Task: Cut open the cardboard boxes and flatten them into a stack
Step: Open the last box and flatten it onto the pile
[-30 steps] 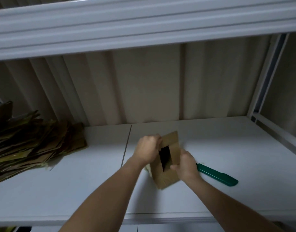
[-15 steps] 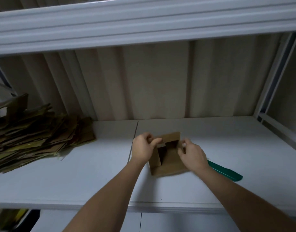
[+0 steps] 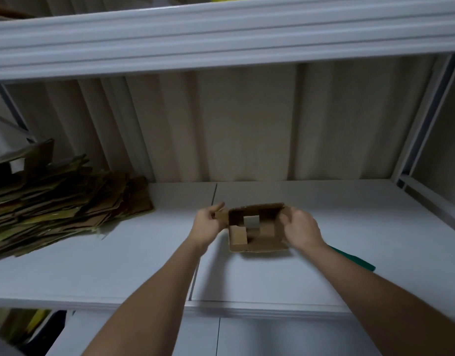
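A small brown cardboard box [image 3: 257, 246] sits on the white shelf [image 3: 349, 222] in the middle, its top pulled open so that the inside shows. My left hand [image 3: 207, 226] grips the box's left flap, and my right hand [image 3: 299, 229] holds its right wall, fingers curled over the edge. A pile of flattened brown cardboard [image 3: 54, 199] lies at the left end of the shelf. A green-handled cutter [image 3: 355, 259] lies on the shelf behind my right wrist, partly hidden by my forearm.
Another white shelf board [image 3: 221, 37] hangs low overhead. A pale ribbed wall closes the back. A metal upright [image 3: 421, 119] stands at the right. Dark and yellow things show below the shelf at bottom left.
The box was upright and nearly closed a second ago. Both hands have pulled its sides apart, and it now lies wide open with its inside in view.
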